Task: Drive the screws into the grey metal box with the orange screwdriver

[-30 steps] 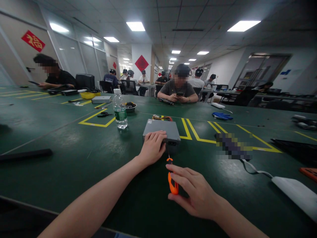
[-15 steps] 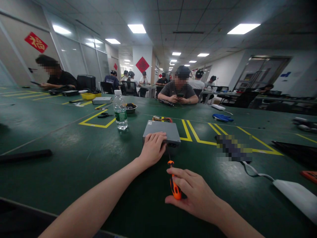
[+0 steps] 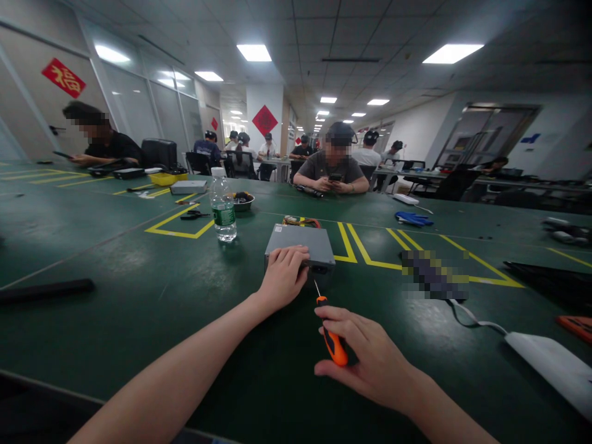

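- On the green table (image 3: 115,333), the grey metal box (image 3: 305,237) sits, left hand (image 3: 283,277) gripping its near edge!
- Right hand (image 3: 370,354) pinching the orange-and-black screwdriver (image 3: 337,351), pointed toward the box's near face.
- Tip touching? Too dim to tell.

A hand could pass between the grey metal box (image 3: 303,239) and the upright clear plastic bottle with a green label (image 3: 224,213). Nearer, the left hand (image 3: 284,277) and the slim orange-and-black screwdriver (image 3: 337,350) in the right hand (image 3: 367,351) blocked the box's front. Rightward, green tabletop (image 3: 365,287) gave passage up to the dark, pixelated oblong object (image 3: 432,274).
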A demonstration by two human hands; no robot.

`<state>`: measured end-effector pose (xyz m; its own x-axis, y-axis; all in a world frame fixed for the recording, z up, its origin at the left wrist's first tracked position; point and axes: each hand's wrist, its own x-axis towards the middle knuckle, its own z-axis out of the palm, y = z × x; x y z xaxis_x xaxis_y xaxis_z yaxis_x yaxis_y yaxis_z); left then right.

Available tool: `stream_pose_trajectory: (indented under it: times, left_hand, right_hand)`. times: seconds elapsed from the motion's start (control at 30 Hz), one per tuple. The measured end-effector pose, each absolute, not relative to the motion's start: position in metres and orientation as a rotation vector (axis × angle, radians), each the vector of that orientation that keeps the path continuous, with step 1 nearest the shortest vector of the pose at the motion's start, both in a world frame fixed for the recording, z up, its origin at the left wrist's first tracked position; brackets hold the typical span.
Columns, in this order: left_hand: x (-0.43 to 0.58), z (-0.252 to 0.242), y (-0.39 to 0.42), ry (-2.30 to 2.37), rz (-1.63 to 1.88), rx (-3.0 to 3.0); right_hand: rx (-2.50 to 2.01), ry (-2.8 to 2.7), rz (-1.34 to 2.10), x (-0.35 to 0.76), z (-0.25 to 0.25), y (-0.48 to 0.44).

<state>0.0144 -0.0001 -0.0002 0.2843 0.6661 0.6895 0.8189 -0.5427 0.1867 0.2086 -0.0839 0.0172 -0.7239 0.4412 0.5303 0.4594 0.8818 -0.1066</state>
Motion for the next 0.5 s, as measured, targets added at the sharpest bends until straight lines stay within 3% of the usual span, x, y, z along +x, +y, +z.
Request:
stream_pose_trajectory:
  times: [0.13, 0.23, 0.5]
  left_hand:
    - [0.014, 0.0, 0.0, -1.374, -1.096, -2.348]
    - [0.015, -0.001, 0.001, -1.37, -1.104, -2.345]
    - [0.014, 0.0, 0.001, -1.371, -1.097, -2.349]
  right_hand:
    - [-0.694, -2.607, 0.073, 0.211, 0.026, -0.088]
    - [-0.644, -2.677, -0.027, 0.207, 0.027, -0.089]
    - [-0.604, -2.411, -0.11, 0.208, 0.013, -0.082]
